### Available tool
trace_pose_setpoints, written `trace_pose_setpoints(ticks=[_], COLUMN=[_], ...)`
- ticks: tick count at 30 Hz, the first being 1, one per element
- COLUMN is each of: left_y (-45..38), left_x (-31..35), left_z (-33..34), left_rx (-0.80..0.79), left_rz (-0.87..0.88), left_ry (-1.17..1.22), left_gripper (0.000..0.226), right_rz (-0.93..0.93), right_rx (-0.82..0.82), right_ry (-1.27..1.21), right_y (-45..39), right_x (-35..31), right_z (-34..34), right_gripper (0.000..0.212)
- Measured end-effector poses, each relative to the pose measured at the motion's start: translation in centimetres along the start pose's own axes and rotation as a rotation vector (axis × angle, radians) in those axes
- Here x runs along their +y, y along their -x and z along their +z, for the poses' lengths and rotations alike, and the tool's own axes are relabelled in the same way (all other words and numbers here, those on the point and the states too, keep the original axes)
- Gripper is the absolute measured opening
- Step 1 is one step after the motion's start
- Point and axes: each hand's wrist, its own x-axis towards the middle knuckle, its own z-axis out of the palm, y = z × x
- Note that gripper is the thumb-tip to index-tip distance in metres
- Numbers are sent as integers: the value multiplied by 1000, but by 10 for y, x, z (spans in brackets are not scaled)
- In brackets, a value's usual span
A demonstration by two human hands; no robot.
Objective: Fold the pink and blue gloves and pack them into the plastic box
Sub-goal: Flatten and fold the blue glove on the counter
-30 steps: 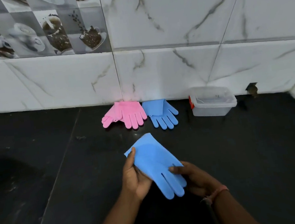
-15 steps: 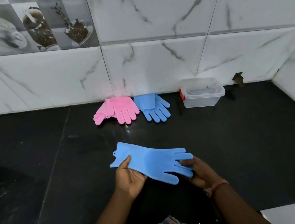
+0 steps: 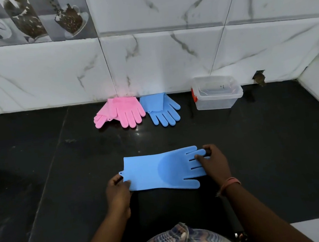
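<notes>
Between both hands on the black countertop (image 3: 257, 149) lies a flat blue glove (image 3: 160, 170): left hand (image 3: 118, 193) pinches its cuff, right hand (image 3: 215, 162) grips its fingertips.

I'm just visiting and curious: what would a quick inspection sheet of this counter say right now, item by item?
Surface: black stone counter, glossy, with faint pale smears at the left.
Job's things: blue glove spread flat, cuff to the left; folded blue glove and pink gloves against the wall; clear plastic box with red clasp, lid on.
Clutter: nothing seen.
Grippers: left hand pinches the spread glove's cuff corner; right hand holds its fingertips.
Cables: nothing seen.
Surroundings: white marble-look wall tiles; coffee-picture tiles at upper left; small hole in the wall beside the box.
</notes>
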Motion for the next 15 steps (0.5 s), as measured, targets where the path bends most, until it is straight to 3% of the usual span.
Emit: trace_pose_setpoints(ticks=[4,6,9,12,15], left_y=[4,5,-8,-32,-47], left_x=[10,11,4,-8,-17], left_z=[8,22,48,51,39], left_rx=[178,36,-301,-384,-361], left_rz=[592,820,950,1063,1089], left_ry=[-690,-915,-1186,-1518,-1573], left_gripper=[60,53,46,57,64], right_rz=[-243,-380,-554,-554,-547], right_rx=[154,131,-12,-126,-148], right_ry=[340,437,602,710,741], right_y=[4,11,24,26,19], right_x=[-8,-13,-10,0,7], right_z=[18,34,65,78,75], right_gripper=[35,37,51,63,68])
